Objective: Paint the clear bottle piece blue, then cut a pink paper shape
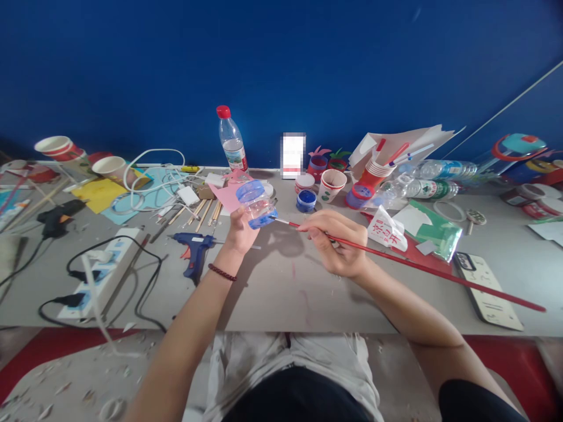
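A deep blue wall [176,70] is filling the upper part of the frame ahead of me, running from edge to edge. Light is falling on it unevenly: its middle is glowing brighter low down, and its upper right corner is darkening. A thin pale line [512,108] is slanting across it at right. The grey table [264,310] is standing against it, stretching the frame's full width and catching soft shadows. Below, at lower left, the pale floor [88,372] is lying strewn with scraps, a red patch [44,347] curving around it. More red [505,358] is showing at lower right.
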Motion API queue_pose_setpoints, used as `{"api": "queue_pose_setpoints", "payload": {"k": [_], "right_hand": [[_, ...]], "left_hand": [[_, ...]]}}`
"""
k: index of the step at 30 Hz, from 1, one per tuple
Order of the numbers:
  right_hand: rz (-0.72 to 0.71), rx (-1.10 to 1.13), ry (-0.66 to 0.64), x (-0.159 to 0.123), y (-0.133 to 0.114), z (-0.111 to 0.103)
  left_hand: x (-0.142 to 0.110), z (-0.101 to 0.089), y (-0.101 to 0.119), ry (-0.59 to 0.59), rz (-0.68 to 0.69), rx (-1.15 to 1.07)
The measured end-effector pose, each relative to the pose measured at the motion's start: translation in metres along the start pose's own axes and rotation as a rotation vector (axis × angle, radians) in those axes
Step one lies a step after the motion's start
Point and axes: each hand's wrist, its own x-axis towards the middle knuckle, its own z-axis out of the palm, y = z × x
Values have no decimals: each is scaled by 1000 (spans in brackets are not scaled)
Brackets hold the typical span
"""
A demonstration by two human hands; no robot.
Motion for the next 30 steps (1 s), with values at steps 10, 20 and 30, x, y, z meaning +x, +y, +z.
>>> {"api": "queue_pose_setpoints", "payload": {"k": [10,20,30], "right_hand": [[-12,-11,-38,-1,1,2],[-12,-11,-37,-3,2,2],[-40,-31,-41,-2,2,4]], "left_hand": [[2,-4,-3,8,3,-5],[3,-2,-3,-9,21,-7],[3,-6,-4,-12,18,21]]}}
